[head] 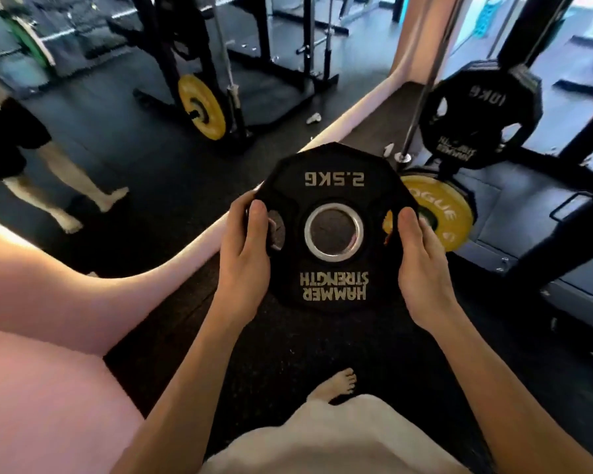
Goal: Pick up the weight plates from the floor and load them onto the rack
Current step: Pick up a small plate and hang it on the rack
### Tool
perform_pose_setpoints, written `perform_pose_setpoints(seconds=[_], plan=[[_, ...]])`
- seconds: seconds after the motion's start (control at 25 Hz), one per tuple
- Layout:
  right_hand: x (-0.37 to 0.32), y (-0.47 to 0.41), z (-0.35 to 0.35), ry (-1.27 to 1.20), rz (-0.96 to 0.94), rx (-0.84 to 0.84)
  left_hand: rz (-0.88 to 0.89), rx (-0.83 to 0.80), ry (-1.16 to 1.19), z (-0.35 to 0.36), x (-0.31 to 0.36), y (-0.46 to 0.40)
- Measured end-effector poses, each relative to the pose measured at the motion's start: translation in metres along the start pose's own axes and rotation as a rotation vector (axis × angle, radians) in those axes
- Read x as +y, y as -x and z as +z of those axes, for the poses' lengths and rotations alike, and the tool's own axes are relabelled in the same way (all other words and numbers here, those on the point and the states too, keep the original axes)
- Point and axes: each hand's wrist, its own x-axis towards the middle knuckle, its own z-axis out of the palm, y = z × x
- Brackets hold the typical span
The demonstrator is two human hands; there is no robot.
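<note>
A black 2.5 kg weight plate (334, 268) with a steel centre ring is held up in front of me, its lettering upside down. My left hand (243, 254) grips its left edge, thumb on the face and fingers curled behind. On the opposite edge my right hand (421, 265) grips the same way. To the right, a black 10 kg plate (483, 114) hangs on the dark rack (562, 241), and a yellow plate (442, 213) sits lower, just behind my right hand.
Another person's bare legs (65, 186) stand at the left. A second rack with a yellow plate (202, 106) stands at the back centre. A pale pink curved band (48, 278) crosses the black rubber floor. My bare foot (336, 386) shows below.
</note>
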Motion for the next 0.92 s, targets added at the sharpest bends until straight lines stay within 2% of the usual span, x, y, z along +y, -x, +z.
perform_pose_setpoints(seconds=[0.16, 0.36, 0.6, 0.92], plan=[[-0.006, -0.038, -0.033, -0.077, -0.027, 0.127, 0.037, -0.192, 0.015, 0.056, -0.006, -0.062], [-0.029, -0.095, -0.076, -0.061, -0.047, 0.321, 0.052, -0.297, 0.058, 0.139, 0.001, -0.129], [-0.076, -0.175, -0.11, 0.007, -0.136, 0.478, 0.154, -0.384, 0.159, 0.217, 0.025, -0.219], [-0.182, -0.3, -0.133, 0.051, -0.414, 0.607, 0.393, -0.442, 0.324, 0.307, 0.105, -0.36]])
